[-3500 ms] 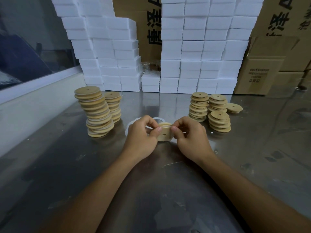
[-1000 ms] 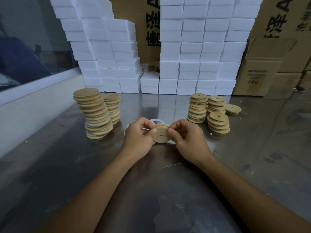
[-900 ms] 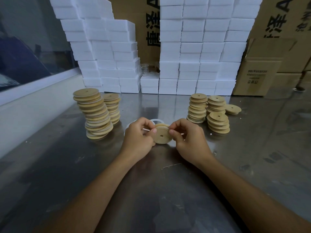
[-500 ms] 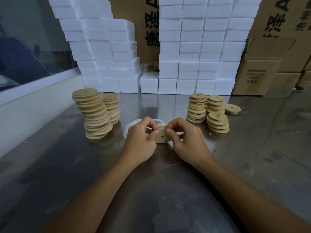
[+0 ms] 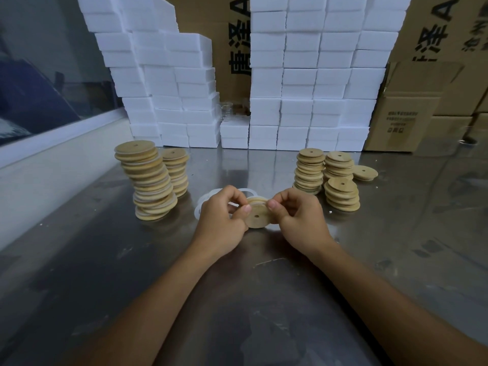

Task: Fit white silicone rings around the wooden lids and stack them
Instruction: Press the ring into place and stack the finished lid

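Head view, item: one round wooden lid with a small centre hole (image 5: 257,214), held on edge just above the brushed steel table (image 5: 396,247), flat face toward the camera. Change: half a second ago the thumbs crowded the face; now they sit apart at the rim and more of the face shows. Judgement: the white silicone ring is being worked round the rim, seating nearly done; the ring itself is barely visible.

Grip: left hand (image 5: 224,215) and right hand (image 5: 297,213) both curled, thumb and fingers pinching opposite edges of the lid.

Nearby: loose white rings (image 5: 204,203) behind the left hand; tall leaning stack of ringed lids (image 5: 148,180) at left; shorter stacks of bare lids (image 5: 327,175) at right.
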`<state>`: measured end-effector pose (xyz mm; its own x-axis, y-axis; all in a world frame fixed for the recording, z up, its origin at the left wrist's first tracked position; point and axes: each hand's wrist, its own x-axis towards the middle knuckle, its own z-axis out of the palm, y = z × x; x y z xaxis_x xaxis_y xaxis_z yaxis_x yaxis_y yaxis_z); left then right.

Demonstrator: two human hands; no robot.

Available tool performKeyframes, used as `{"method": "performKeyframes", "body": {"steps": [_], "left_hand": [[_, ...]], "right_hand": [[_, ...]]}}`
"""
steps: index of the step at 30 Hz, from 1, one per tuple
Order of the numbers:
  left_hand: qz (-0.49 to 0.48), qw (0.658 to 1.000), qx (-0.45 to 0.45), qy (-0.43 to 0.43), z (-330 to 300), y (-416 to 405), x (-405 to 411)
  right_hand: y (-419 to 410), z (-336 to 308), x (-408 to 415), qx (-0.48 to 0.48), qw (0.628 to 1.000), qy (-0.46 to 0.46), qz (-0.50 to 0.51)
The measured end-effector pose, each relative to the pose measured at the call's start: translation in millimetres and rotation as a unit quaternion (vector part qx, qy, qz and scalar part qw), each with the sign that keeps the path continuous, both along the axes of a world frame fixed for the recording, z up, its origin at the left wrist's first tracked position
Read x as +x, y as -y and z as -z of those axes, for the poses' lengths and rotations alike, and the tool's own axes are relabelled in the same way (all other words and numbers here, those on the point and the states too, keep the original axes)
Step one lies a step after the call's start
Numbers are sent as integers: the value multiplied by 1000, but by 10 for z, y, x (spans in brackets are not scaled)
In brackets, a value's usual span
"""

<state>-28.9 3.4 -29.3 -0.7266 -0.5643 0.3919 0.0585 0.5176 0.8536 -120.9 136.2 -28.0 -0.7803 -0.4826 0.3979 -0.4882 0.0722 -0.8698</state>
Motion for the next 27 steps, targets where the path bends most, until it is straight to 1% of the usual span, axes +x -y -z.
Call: {"method": "performKeyframes", "body": {"steps": [6, 8, 12, 14, 17, 22, 25, 27], "left_hand": [[-7, 999, 32, -6, -11, -1, 5], [-15, 1000, -4, -8, -19, 14, 17], [-40, 992, -119, -7, -63, 69, 45], [-40, 990, -133, 10, -75, 101, 57], [-26, 990, -130, 40, -78, 154, 68], [-31, 992, -111, 53, -69, 177, 62], [-29, 984, -172, 31, -46, 155, 80], [12, 975, -218, 33, -53, 114, 103]], "right_hand": [[-12, 1, 25, -7, 1000, -10, -15], [-11, 11, 24, -2, 1000, -15, -21], [-6, 30, 13, 12, 999, -21, -26], [-4, 38, 11, 13, 999, -21, -26], [1, 50, 9, 18, 999, -27, -25], [-1, 52, 5, 23, 999, -25, -23], [0, 53, -4, 24, 999, -16, -22], [10, 53, -5, 28, 999, -3, -24]]}}
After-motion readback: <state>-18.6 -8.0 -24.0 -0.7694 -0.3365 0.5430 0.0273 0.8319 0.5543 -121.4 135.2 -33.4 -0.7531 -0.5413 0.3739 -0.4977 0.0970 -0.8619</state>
